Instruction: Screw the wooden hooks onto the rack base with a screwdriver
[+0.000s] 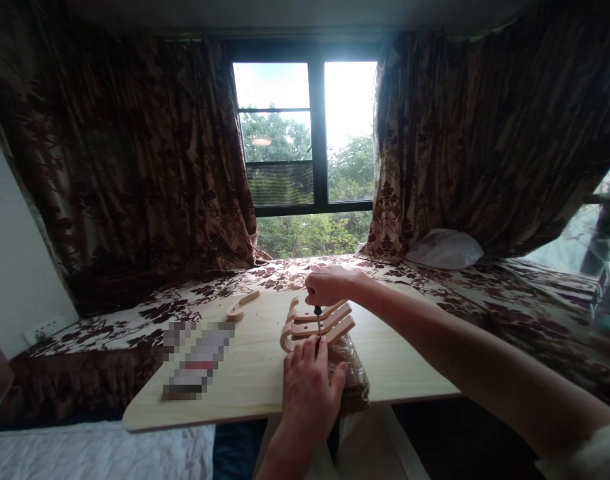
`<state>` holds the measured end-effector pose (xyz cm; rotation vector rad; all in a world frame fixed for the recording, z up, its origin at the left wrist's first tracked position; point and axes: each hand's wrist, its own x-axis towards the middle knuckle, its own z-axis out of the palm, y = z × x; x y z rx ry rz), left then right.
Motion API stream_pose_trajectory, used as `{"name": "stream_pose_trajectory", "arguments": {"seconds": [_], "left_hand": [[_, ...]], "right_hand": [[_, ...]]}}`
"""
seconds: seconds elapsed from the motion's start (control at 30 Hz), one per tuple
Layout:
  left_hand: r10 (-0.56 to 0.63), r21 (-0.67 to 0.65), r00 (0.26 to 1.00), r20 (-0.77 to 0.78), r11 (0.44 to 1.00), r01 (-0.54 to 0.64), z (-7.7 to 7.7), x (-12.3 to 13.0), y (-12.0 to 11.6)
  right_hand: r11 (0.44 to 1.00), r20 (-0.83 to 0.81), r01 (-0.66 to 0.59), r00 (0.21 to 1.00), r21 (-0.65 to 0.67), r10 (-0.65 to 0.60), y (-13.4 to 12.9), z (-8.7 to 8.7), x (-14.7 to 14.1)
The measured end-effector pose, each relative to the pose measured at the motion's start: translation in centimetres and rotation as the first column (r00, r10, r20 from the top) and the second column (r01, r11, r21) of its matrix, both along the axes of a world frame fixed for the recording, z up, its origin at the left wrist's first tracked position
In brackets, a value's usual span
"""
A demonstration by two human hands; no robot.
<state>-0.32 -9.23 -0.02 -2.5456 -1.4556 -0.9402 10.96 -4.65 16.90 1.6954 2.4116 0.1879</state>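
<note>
My right hand [329, 287] is closed round the dark handle of a screwdriver [319, 323], whose shaft points straight down. Pale wooden hooks [339, 325] with curled ends lie side by side below it, and dark holes show in some of them. My left hand [309, 383] presses on the nearest wooden hook, fingertips by the screwdriver's tip and thumb apart to the right. The tip itself is hidden by the fingers. Under the hooks is a brown block in clear, shiny wrapping [353, 370], partly covered by my left hand.
The pale wooden table [255, 393] has a rounded front left corner. Another curved wooden piece [242, 307] lies at its far left, with a blurred-out flat item [199, 360] nearer. Behind are a floral-covered ledge [305, 267], a window and patterned curtains. A white bag [445, 249] rests at right.
</note>
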Motion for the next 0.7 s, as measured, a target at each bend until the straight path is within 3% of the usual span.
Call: {"name": "stream_pose_trajectory", "arguments": {"seconds": [0.23, 0.4, 0.5, 0.7], "left_hand": [[-0.002, -0.003, 1.000, -0.005, 1.000, 0.002, 0.2, -0.1, -0.1], [-0.001, -0.009, 1.000, -0.012, 1.000, 0.000, 0.2, 0.0, -0.1], [0.001, 0.000, 1.000, -0.004, 1.000, -0.001, 0.1, 0.0, 0.0], [-0.005, 0.004, 1.000, -0.001, 1.000, 0.005, 0.1, 0.0, 0.0]], "right_hand": [[0.997, -0.004, -0.069, 0.998, -0.037, 0.068, -0.7, 0.6, -0.4], [1.000, 0.000, 0.005, 1.000, -0.008, -0.005, -0.1, -0.3, -0.1], [1.000, 0.009, 0.027, 1.000, -0.002, -0.027, -0.2, 0.1, 0.3], [0.996, -0.017, -0.077, 0.997, -0.035, 0.076, -0.6, 0.7, 0.6]]}}
